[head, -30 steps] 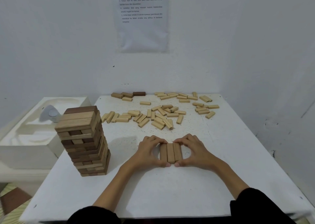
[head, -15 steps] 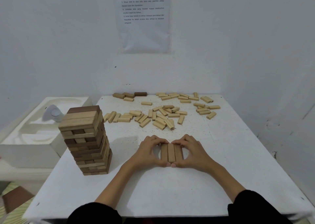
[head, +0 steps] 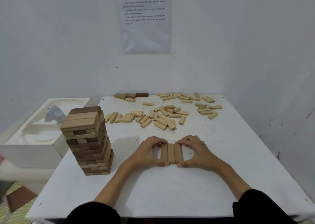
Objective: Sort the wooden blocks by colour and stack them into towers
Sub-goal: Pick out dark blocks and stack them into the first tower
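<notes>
I am pressing the three blocks [head: 171, 153] together on the near desk [head: 153, 189] with my left hand [head: 146, 153] and right hand [head: 198, 153], fingers [head: 158, 140] clenched around their ends, squaring them flush as a tower's base.

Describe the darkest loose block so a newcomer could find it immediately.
Start at the far edge of the white table, by the wall. Left of centre lies a small cluster of brown blocks; the dark brown block is its rightmost piece, much darker than any other loose block.
</notes>
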Demonstrator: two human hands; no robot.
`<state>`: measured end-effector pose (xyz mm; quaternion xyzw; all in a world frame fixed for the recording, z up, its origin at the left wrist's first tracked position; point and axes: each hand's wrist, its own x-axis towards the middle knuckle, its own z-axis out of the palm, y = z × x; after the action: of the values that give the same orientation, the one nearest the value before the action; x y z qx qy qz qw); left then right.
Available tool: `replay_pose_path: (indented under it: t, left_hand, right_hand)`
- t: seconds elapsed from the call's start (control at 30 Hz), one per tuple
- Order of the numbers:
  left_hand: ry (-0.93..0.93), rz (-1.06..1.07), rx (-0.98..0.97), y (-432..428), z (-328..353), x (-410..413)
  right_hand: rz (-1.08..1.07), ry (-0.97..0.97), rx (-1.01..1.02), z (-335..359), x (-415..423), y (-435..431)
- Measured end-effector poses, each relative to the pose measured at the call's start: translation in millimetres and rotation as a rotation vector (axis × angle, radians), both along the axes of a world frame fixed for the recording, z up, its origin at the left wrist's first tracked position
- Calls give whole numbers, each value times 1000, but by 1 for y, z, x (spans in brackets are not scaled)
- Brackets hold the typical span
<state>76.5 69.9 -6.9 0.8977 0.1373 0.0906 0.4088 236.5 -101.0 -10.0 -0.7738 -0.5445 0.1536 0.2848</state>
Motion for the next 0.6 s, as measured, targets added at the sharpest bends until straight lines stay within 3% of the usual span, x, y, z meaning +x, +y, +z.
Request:
replay_pose_path:
  t: [0.6]
  left_hand:
    - [36, -42, 17, 3, 3, -2]
  right_hand:
    - [-40, -73, 13, -3, -8, 2]
